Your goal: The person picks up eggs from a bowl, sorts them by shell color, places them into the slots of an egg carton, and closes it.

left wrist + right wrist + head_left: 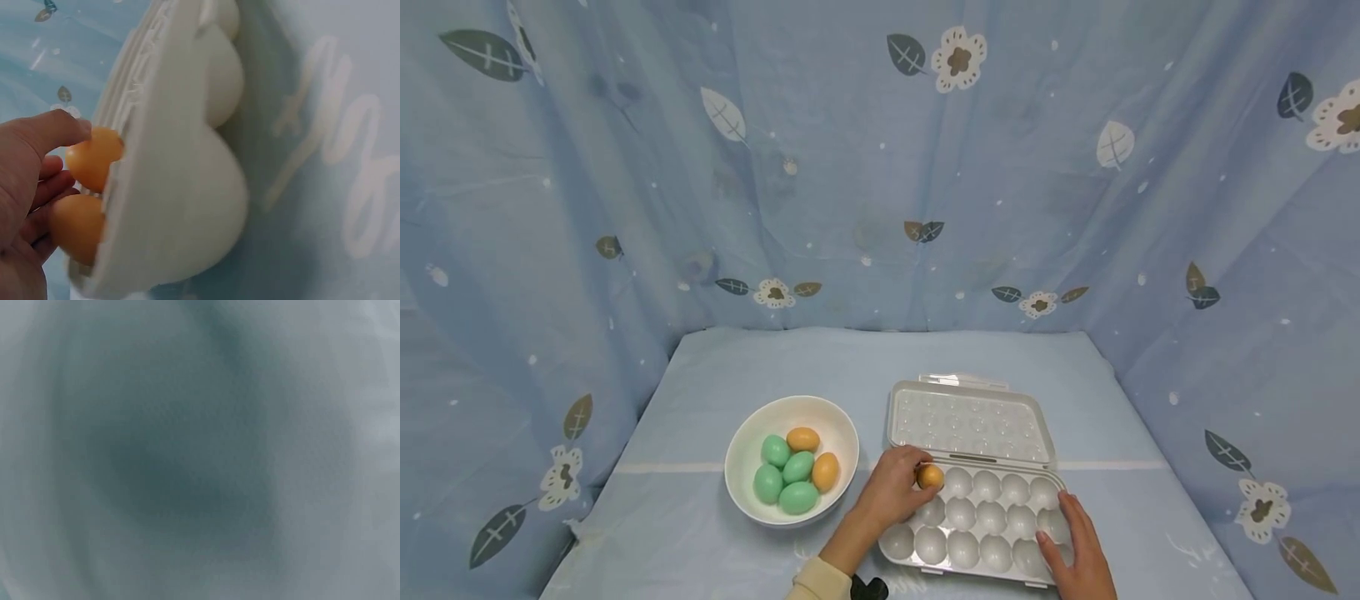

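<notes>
My left hand [891,490] is at the far left corner of a pale egg tray [917,565]. It pinches an orange egg [94,159], the thumb tip on its top in the left wrist view. A second orange egg [78,228] sits beside it at the tray's edge, close to the fingers. In the head view only one orange egg [930,476] shows by the fingertips; the hand covers the corner behind it. My right hand [1082,550] rests on the tray's right end, fingers extended along the edge and thumb over the cups.
Left of the tray stands a white bowl [736,467] holding several green eggs [798,497] and two orange eggs [825,472]. The tray's lid [970,421] lies folded back behind it. Blue patterned curtains [850,167] surround the cloth-covered table [662,500]. The right wrist view is a blur.
</notes>
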`<state>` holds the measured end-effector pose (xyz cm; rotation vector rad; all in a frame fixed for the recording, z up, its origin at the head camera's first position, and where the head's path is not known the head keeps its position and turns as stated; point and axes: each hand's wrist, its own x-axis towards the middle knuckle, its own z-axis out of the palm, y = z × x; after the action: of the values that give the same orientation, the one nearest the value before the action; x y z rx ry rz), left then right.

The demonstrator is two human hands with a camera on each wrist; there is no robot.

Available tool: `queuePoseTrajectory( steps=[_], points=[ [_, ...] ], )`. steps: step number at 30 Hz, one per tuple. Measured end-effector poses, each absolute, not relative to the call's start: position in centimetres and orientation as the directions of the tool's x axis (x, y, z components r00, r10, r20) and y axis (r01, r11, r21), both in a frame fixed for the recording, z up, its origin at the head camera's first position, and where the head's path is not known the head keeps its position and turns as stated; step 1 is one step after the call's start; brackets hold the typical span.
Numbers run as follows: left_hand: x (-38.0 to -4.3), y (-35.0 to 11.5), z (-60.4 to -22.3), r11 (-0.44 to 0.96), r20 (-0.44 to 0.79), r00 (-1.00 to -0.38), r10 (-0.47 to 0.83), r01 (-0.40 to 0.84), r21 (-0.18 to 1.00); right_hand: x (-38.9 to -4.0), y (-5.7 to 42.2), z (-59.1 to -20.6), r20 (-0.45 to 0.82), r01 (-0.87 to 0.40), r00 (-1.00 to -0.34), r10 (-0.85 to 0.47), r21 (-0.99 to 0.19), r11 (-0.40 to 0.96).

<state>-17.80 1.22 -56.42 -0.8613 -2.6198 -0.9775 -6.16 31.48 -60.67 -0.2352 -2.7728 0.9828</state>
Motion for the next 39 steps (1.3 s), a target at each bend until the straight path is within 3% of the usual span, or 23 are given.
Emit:
queuePoseTrajectory(
  steps=[5, 10, 16, 20, 31, 39],
  points=[
    [-17.9, 0.8, -55.4, 0.589, 0.359, -0.832, 0.423, 0.554, 0.589, -6.1, 31.3, -60.9, 0.174, 0.054, -0.962, 0.209, -0.631, 0.774],
    [-18.1, 0.1, -53.9, 0.561, 0.400, -0.819, 0.410, 0.573, 0.598, -5.9, 31.3, -61.0, 0.209, 0.038, -0.954, 0.214, -0.625, 0.779],
    [-18.0, -1.8, -51.5, 0.560, 0.347, -0.871, 0.348, 0.490, 0.668, -5.9, 31.4, -61.0, 0.203, 0.047, -0.955, 0.219, -0.623, 0.781],
    [-18.1, -3.2, -50.6, 0.574, 0.380, -0.873, 0.305, 0.487, 0.659, -6.0, 31.4, -60.9, 0.202, 0.048, -0.954, 0.222, -0.626, 0.778],
    [-18.0, -7.7, -51.4, 0.641, 0.371, -0.917, 0.144, 0.372, 0.671, -6.1, 31.2, -60.5, 0.214, 0.031, -0.953, 0.214, -0.634, 0.773],
    [-17.6, -10.2, -52.3, 0.688, 0.243, -0.969, 0.048, 0.209, 0.695, -6.0, 31.1, -61.0, 0.226, 0.023, -0.950, 0.215, -0.638, 0.770]
  ],
)
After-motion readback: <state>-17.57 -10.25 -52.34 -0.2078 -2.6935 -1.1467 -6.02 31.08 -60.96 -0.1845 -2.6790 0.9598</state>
